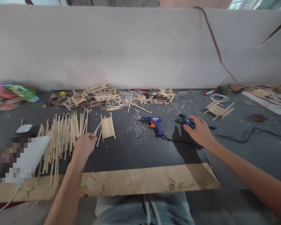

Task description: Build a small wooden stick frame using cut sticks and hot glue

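L hand (85, 143) is nearly closed, w/ a thin stick (97, 128) pinched at the fingertips. Its palm is turned away, so can't tell if more is in there. R hand (200, 128) is half curled, thumb and fingers round a dark blue tool (184, 119). The hand hides the tool's middle; only the front and a bit of handle poke out, so can't tell what kind it is.

The small stick panel (108, 128) lies flat just R of the L hand. The blue glue gun (156, 122) lies btwn the hands, nearer the R; part of its cord is lost in dark shadow. L arm covers some of the loose sticks (58, 134). A white thing (41, 150) at far L is partly blocked out. The stick heap (100, 95) at the back is too jumbled to sort. Bright wrappers (16, 92) get cut off at the L edge.
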`<state>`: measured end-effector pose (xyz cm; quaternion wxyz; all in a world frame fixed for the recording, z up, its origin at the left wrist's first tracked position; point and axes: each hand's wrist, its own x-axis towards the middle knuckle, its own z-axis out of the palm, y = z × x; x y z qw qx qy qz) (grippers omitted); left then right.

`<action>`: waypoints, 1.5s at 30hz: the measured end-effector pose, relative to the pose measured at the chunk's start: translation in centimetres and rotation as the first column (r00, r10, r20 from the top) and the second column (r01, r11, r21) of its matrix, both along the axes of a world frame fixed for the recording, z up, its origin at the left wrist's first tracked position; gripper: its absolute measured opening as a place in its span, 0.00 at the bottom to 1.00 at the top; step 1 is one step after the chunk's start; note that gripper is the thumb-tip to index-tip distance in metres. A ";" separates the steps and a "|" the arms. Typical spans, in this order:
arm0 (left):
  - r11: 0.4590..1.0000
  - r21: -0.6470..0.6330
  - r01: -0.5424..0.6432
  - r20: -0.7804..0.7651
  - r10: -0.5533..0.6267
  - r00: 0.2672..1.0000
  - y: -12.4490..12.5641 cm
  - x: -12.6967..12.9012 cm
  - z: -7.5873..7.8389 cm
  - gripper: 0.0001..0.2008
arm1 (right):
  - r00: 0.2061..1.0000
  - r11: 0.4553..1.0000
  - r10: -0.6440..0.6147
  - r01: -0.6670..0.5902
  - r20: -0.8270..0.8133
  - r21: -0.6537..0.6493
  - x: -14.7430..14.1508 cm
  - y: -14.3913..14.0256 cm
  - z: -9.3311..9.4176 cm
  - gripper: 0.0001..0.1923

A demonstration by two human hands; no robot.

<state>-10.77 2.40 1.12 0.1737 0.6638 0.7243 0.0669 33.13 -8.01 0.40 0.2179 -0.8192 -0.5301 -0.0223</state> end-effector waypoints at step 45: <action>0.981 -0.118 0.155 0.993 0.113 0.044 -15.5 12.1 -0.3 0.15 | -0.478 0.967 0.201 0.236 -0.855 0.096 -23.3 -6.6 2.8 0.06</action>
